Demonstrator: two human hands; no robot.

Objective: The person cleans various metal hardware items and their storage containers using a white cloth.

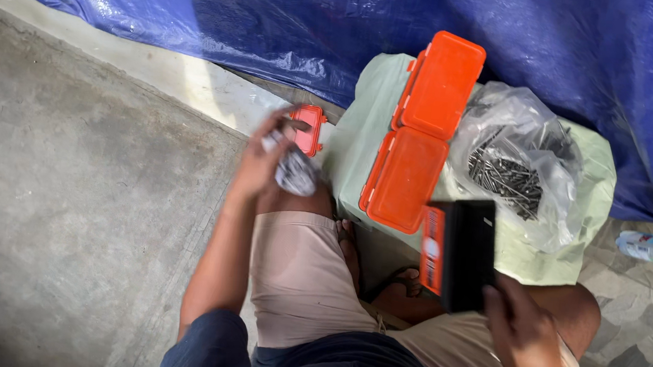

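Observation:
My left hand [262, 159] is raised over my left knee, fingers closed around a small crumpled clear bag [294, 172] with something grey in it. My right hand [524, 331] grips a black box with an orange end [457, 252] by its lower corner, above my right thigh. An open orange plastic case [422, 129] lies on a pale green surface [361, 132] between the two hands. A small orange lid [309, 126] sits just beyond my left hand.
A clear plastic bag of dark nails [510, 171] rests on the green surface at the right. A blue tarp [355, 23] hangs behind. A plastic bottle [651, 248] lies on stone paving at far right. Concrete floor [69, 202] spreads to the left.

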